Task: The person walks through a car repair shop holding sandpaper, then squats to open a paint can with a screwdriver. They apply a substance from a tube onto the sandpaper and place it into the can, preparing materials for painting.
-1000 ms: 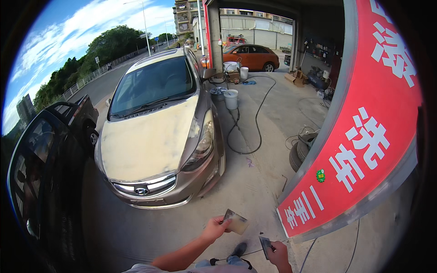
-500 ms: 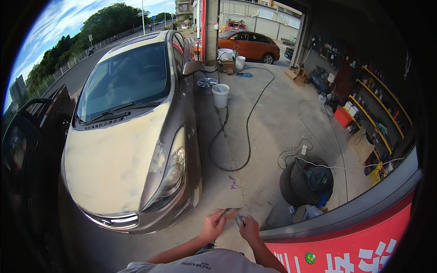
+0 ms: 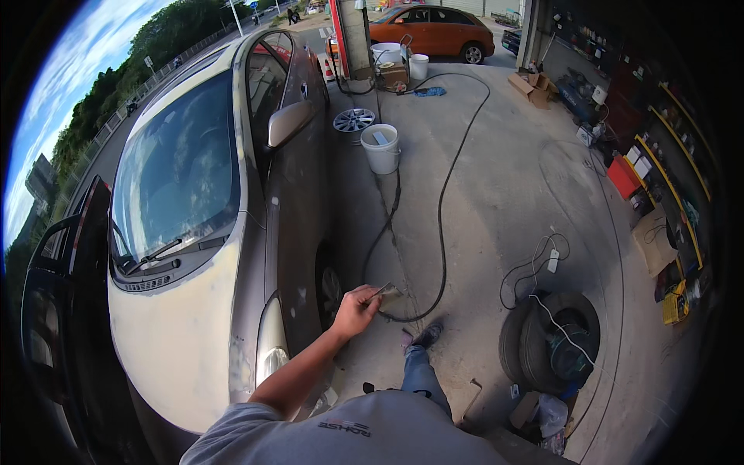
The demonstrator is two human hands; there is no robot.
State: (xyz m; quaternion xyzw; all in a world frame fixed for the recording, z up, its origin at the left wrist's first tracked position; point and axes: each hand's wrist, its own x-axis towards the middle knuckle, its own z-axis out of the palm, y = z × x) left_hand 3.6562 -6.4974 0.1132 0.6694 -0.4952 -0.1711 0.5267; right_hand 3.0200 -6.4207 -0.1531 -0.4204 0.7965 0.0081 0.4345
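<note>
My left hand [image 3: 356,311] reaches forward beside the car, its fingers pinching a thin, flat sheet [image 3: 390,293] that looks like sandpaper. The sheet is small and dull tan-grey, partly hidden by the fingers. My right hand is out of view. Left of my arm stands a brown-grey car [image 3: 292,186]. Its hood [image 3: 178,325] carries a matte cream coat with patchy edges, and the headlight [image 3: 271,341] is close to my forearm. My left hand is apart from the bodywork.
A black hose [image 3: 442,232] loops over the concrete floor ahead. A white bucket [image 3: 381,153] and a wheel rim [image 3: 354,120] stand beside the car. Stacked tyres [image 3: 535,349] with cables lie at right, near shelves [image 3: 674,194]. A dark car [image 3: 74,310] is at far left.
I have stepped forward along the car's side, one foot now showing. My left hand has moved forward with the sheet; my right hand has left the view.
</note>
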